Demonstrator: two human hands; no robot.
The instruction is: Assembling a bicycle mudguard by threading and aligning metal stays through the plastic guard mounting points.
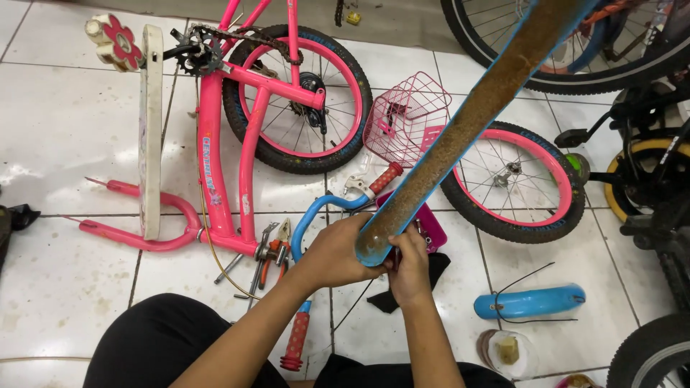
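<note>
Left hand: your left hand (pixel 336 253) is clenched around the near end of the blue mudguard (pixel 474 115), fingers wrapped over its rounded tip; the grip is firm.
Right hand: your right hand (pixel 411 264) is closed just under that same end, touching the mudguard from below; something small and dark sits at the fingers, too hidden to identify.
Mudguard: long, curved, blue at the edges and rust-brown along the inner face; it is held in the air over the floor, running from your hands up and away to the upper right of the view.
Handlebar: a blue handlebar (pixel 310 223) with red grips lies on the floor directly below your left hand; one grip (pixel 295 343) lies beside your knee.
Tools: pliers (pixel 274 251) with orange handles and other hand tools lie just left of the handlebar, beside the frame.
Frame: the pink bicycle frame (pixel 215 158) lies upside down on the white tiled floor (pixel 65 129), rear wheel (pixel 298 97) fitted.
Loose parts: a pink wire basket (pixel 406 118) and a detached pink-rimmed wheel (pixel 514 183) lie beyond your hands; a second blue mudguard (pixel 530 302) lies to your right, well apart.
Tray: a magenta tray (pixel 431 228) sits behind your right hand; contents partly hidden.
</note>
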